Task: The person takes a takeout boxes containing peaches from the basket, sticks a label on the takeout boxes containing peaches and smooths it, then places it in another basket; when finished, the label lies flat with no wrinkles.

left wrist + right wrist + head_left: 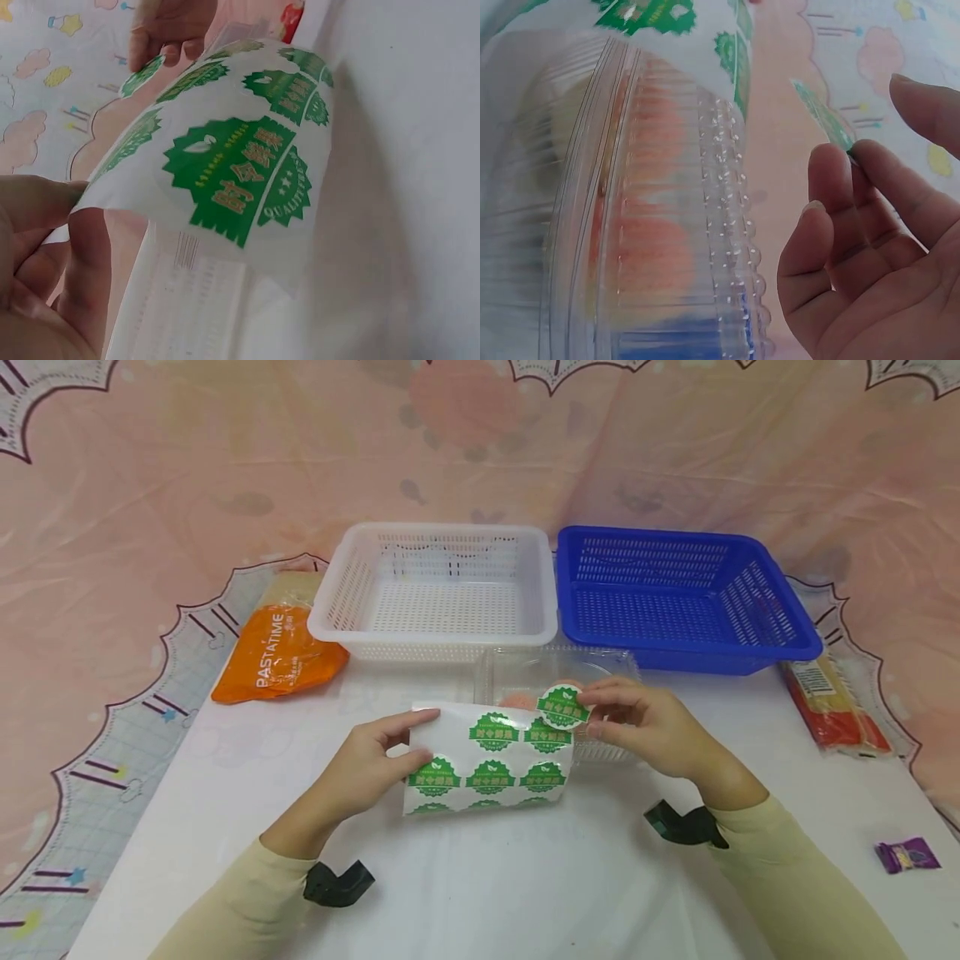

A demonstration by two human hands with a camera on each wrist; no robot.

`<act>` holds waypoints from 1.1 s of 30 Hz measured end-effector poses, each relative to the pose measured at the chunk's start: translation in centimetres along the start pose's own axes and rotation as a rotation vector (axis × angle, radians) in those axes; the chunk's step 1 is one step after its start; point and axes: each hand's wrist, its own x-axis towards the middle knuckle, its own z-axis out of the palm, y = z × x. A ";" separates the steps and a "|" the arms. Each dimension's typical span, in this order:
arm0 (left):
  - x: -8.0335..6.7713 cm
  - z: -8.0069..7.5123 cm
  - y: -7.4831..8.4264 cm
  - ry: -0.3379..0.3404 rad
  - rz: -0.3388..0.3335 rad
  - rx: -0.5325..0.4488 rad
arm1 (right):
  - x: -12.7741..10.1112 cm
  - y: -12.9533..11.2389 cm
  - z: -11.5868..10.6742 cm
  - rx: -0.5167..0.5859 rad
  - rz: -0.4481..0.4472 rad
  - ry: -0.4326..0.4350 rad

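My left hand (363, 764) pinches the left edge of a white sheet of stickers (442, 731), holding it up over the table. Round green labels with leaf prints and lettering run across the sheet, and its upper left part is bare backing. In the left wrist view the sheet (292, 247) bows away from the fingers. My right hand (660, 731) holds a single round green sticker (561, 706) by its edge, just over the sheet's upper right corner. Behind the sheet stands a clear plastic clamshell box (592, 660), with peach-coloured round fruit (656, 251) showing through its wall.
A white basket (431, 639) and a blue basket (697, 656) stand side by side at the back. An orange pasta bag (281, 652) lies at left, a red and yellow packet (832, 706) at right. Near the right edge lies a small purple wrapped sweet (907, 855).
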 end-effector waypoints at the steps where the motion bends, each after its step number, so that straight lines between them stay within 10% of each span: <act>1: -0.1 -0.2 -0.2 0.008 -0.004 0.003 | 0.1 0.0 0.0 -0.001 0.009 -0.002; 33: -1.0 -6.4 -2.9 0.090 -0.123 -0.028 | 2.2 0.8 -1.0 -0.196 0.187 -0.044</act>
